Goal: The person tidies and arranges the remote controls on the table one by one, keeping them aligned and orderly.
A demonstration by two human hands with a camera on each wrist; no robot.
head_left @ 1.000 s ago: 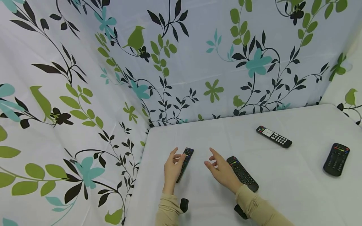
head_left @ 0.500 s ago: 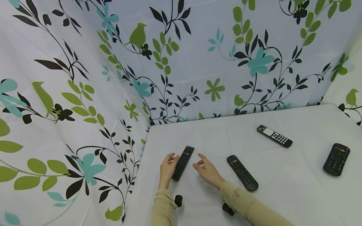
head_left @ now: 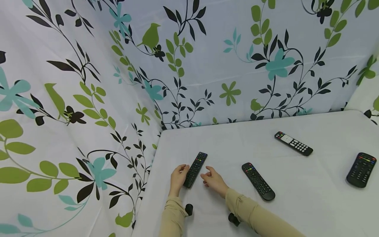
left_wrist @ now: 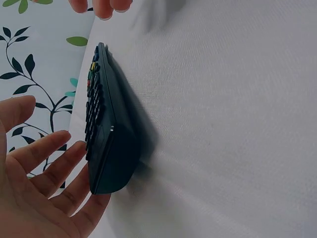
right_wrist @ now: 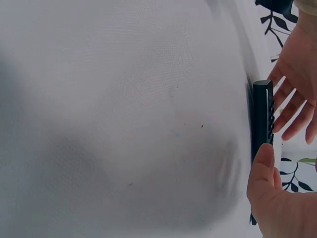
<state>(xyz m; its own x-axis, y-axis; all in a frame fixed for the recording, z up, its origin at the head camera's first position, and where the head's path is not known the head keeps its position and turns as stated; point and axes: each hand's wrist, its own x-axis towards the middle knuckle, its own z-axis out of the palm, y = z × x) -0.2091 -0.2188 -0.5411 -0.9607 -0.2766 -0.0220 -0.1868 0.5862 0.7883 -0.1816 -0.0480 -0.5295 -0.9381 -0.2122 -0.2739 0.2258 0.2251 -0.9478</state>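
At the head view's lower centre, we are seeing a black remote (head_left: 195,170) lying between the left hand (head_left: 177,178), its fingers spread, and the right hand (head_left: 215,182), its fingers loosely bent.

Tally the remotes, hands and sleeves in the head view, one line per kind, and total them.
Remotes: 4
Hands: 2
Sleeves: 2
Total: 8
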